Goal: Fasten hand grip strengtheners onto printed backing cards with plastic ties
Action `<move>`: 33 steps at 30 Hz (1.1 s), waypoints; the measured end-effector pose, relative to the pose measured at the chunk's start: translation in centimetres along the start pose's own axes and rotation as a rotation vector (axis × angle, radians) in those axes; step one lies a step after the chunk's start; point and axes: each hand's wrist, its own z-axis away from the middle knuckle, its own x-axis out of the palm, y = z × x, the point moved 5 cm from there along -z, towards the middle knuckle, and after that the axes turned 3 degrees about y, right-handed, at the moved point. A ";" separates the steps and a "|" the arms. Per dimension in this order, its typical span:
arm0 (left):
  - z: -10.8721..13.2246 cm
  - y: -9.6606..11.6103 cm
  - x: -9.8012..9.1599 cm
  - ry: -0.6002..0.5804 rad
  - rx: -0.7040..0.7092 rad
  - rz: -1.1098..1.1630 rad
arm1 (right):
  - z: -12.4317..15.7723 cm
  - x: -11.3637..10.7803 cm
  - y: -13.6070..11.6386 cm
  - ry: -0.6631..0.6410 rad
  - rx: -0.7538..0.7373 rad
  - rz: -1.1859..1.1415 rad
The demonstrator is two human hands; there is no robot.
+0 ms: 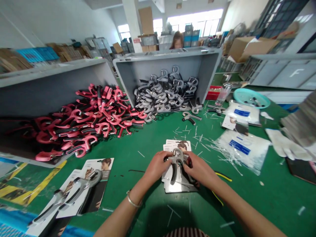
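A grey hand grip exerciser lies on a stack of printed backing cards on the green table. My left hand curls its fingers round the grip's left side near the spring head. From the right, my right hand pinches the grip's handle against the card. A bracelet sits on my left wrist.
A heap of pink grips fills the tipped bin at left. Grey grips spill from the grey bin behind. Finished carded grips lie at lower left. Plastic bags, loose white ties and a teal dish sit right. A person sits beyond the bin.
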 end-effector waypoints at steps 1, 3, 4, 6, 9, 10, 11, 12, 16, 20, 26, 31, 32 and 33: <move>-0.3 0.1 -0.6 0.028 0.012 0.012 | -0.7 -0.5 -0.4 0.013 -0.012 -0.002; -0.9 0.3 -1.5 0.078 0.052 0.015 | -1.7 -1.2 -1.2 0.010 -0.030 -0.007; -1.1 0.3 -1.7 0.084 0.069 0.015 | -1.9 -1.3 -1.4 -0.001 -0.033 -0.008; -0.8 0.0 -1.4 0.055 0.082 0.024 | -1.6 -1.0 -1.3 -0.035 -0.036 -0.001; 0.6 -1.0 0.0 -0.022 0.068 0.066 | 0.5 0.3 -0.4 -0.037 -0.040 0.024; 1.1 -1.2 0.4 -0.037 0.066 0.080 | 1.5 0.6 -0.1 -0.004 -0.040 0.043; 1.4 -1.4 0.6 -0.038 0.066 0.087 | 2.4 0.7 0.1 0.039 -0.043 0.063; 1.5 -1.5 0.8 -0.024 0.067 0.085 | 3.2 0.8 0.2 0.085 -0.053 0.080; -0.2 -1.2 0.7 0.095 0.080 0.000 | 4.3 1.3 -0.4 0.114 -0.150 0.033; -1.7 0.0 1.8 0.032 0.128 0.026 | 2.9 1.9 -0.6 0.117 -0.167 -0.032; -0.1 0.2 2.9 0.047 0.109 0.091 | 1.4 2.4 0.4 0.205 -0.151 -0.190; 0.2 -0.3 3.1 0.072 0.151 0.097 | 1.3 2.3 0.9 0.286 -0.144 -0.238; 0.2 -0.4 3.1 0.074 0.151 0.117 | 1.4 2.3 0.9 0.278 -0.143 -0.225; 0.1 -0.5 3.2 0.075 0.148 0.137 | 1.5 2.3 0.9 0.260 -0.141 -0.211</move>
